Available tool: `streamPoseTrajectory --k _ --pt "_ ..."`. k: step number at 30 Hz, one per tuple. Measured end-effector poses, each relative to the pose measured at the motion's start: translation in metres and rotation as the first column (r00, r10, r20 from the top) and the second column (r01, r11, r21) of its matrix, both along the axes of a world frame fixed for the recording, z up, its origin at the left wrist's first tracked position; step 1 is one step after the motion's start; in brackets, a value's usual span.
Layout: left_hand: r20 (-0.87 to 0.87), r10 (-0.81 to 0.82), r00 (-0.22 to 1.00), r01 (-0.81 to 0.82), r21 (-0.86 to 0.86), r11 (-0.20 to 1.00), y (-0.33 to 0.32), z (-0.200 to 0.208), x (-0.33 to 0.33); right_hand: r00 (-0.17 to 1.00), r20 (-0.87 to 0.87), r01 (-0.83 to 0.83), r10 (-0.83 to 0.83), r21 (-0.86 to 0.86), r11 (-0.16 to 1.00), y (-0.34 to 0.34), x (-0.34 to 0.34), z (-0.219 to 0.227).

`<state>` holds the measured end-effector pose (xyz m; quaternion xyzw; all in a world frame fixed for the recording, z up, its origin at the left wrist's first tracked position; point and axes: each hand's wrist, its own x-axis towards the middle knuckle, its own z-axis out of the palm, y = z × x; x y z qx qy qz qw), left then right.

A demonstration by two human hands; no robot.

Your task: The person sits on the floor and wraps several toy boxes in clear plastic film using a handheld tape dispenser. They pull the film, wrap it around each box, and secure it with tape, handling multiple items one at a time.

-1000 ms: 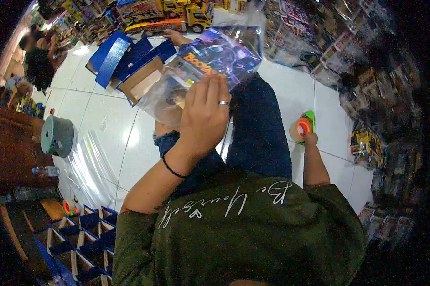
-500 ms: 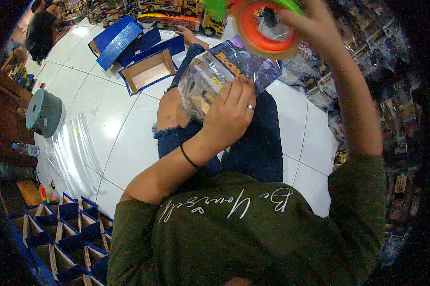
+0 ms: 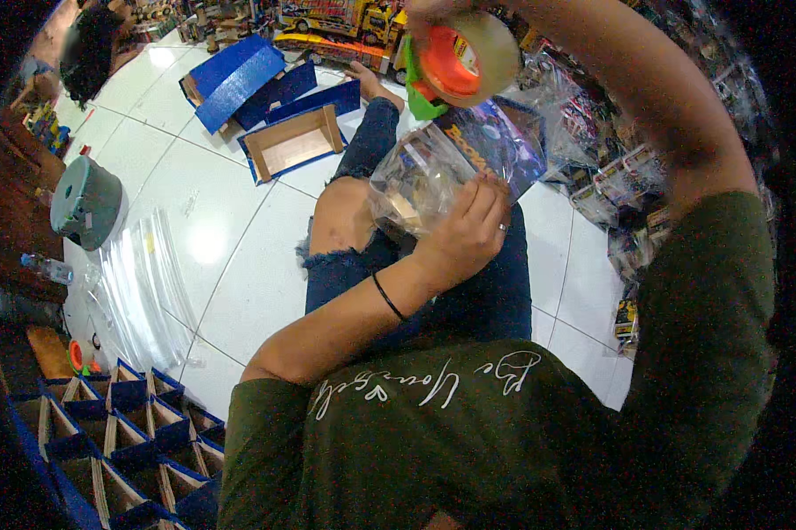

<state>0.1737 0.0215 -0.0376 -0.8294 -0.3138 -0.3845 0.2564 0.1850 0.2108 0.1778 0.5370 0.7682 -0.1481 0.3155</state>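
Over my lap lies a clear plastic bag (image 3: 402,199) with a dark printed purple-blue sheet or packet (image 3: 517,150) at its far right end. My left hand (image 3: 470,225) has its fingers closed together on the bag's near edge, wearing a ring. Above the far end of the bag, my right hand (image 3: 442,11) is raised at the top edge of the picture, closed around a tape dispenser (image 3: 455,64) with an orange core, a green part and a wide roll of clear tape. The right hand's fingertips are partly cut off and blurred. Small tan pieces show inside the bag.
Blue open boxes (image 3: 294,146) lie on the white tiles ahead. Left are a grey-green round stool or tub (image 3: 86,201), clear plastic strips (image 3: 146,287), a bottle (image 3: 47,268) and a blue divided crate (image 3: 120,424). Toy trucks (image 3: 336,18) and bagged goods (image 3: 632,177) line the far and right sides.
My right hand has swung up and leftward with the tape dispenser, turning it. My left hand and the bag sit slightly further right in the picture, which has shifted overall.
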Motion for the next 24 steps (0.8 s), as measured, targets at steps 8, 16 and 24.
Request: streamPoseTrajectory --k 8,16,24 --pt "0.01 -0.071 0.997 0.071 0.003 0.997 0.004 -0.006 -0.008 0.817 -0.305 -0.049 0.49 0.809 0.586 -0.201 0.187 -0.054" --pt "0.22 -0.147 0.964 0.169 -0.084 0.982 0.0 -0.011 -0.001 0.886 -0.458 0.279 0.071 0.649 0.708 -0.329 0.196 -0.106" --pt "-0.61 0.371 0.7 -0.228 0.302 0.926 0.019 0.0 0.002 0.731 -0.677 0.328 0.085 0.458 0.826 -0.255 0.216 -0.211"
